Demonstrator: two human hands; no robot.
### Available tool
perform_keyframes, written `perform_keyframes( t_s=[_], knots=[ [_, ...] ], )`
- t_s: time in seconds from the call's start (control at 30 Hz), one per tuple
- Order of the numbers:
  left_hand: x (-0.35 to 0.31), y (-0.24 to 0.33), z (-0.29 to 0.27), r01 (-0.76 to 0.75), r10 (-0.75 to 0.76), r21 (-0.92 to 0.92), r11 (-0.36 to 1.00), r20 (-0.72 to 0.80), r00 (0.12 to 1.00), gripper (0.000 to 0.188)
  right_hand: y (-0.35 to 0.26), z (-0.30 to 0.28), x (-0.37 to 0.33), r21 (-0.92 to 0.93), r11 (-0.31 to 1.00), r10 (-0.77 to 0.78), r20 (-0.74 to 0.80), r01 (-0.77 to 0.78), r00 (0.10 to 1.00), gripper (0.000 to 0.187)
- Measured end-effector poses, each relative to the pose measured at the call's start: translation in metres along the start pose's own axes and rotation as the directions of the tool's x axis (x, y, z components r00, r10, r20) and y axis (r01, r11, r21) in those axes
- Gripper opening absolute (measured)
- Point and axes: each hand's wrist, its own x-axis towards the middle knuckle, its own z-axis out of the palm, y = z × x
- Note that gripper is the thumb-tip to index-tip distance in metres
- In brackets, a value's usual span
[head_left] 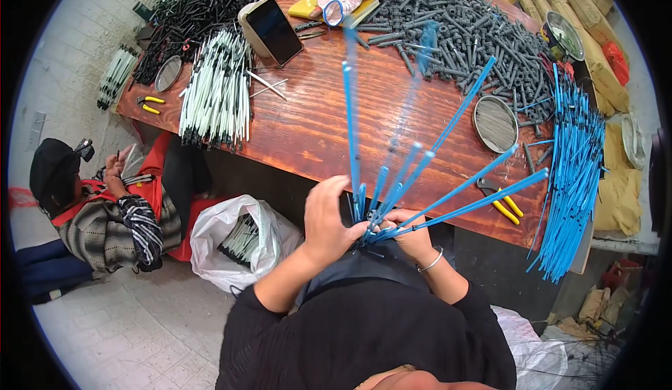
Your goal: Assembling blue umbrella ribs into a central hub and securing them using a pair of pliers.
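Observation:
A fan of thin blue rods with dark fittings rises in front of my chest, spreading from a small dark round hub. Several of the rods are blurred at their upper ends. My right hand, with a bracelet at the wrist, is closed round the base of the fan beside the hub. On the other side, my left hand is cupped with its fingers raised and apart from the thumb. The thumb tip reaches the rods near the hub. What lies beneath the hub is partly hidden by my hands.
On the wooden table lie blue rods, white rods, grey plastic parts, a phone, a round dish and yellow-handled pliers. A white sack and a seated person are left.

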Motion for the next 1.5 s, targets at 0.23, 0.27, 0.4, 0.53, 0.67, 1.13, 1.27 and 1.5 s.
perform_keyframes(
  t_s=[0.23,0.27,0.4,0.53,0.67,1.13,1.27,1.5],
  knots=[
    [-0.029,-0.021,0.004,0.100,-0.071,-0.168,0.981,0.172,0.982,0.035,-0.012,0.006,-0.003,-0.067,0.996,-0.059,0.031,0.061,0.998,0.013],
    [-0.028,-0.024,0.004,0.087,-0.039,-0.236,0.968,0.200,0.979,0.034,-0.013,0.007,-0.002,-0.084,0.994,-0.061,0.042,0.064,0.997,0.012],
    [-0.027,-0.020,0.009,0.150,-0.069,-0.362,0.920,0.228,0.971,0.028,-0.011,0.008,-0.006,-0.085,0.993,-0.080,0.015,0.081,0.997,0.011],
    [-0.016,-0.013,0.020,0.094,-0.025,-0.372,0.924,0.185,0.982,0.019,0.004,0.015,-0.009,-0.050,0.991,-0.126,-0.056,0.123,0.991,0.011],
    [-0.023,-0.025,0.024,0.050,0.018,-0.305,0.951,0.217,0.976,0.019,-0.011,0.017,-0.012,-0.257,0.955,-0.141,0.056,0.150,0.988,0.010],
    [-0.030,-0.025,0.046,0.155,0.004,-0.383,0.911,0.385,0.923,0.021,-0.088,-0.006,-0.002,-0.748,0.444,-0.318,0.383,0.493,0.867,0.012],
    [-0.028,-0.034,0.049,0.145,0.007,-0.388,0.910,0.363,0.932,0.017,-0.091,-0.023,-0.007,-0.762,0.426,-0.406,0.321,0.488,0.856,0.009],
    [-0.022,-0.036,0.048,0.478,-0.198,-0.578,0.661,0.480,0.855,0.016,-0.052,-0.189,-0.050,-0.897,-0.240,-0.161,-0.339,-0.370,0.927,0.048]
  ],
)
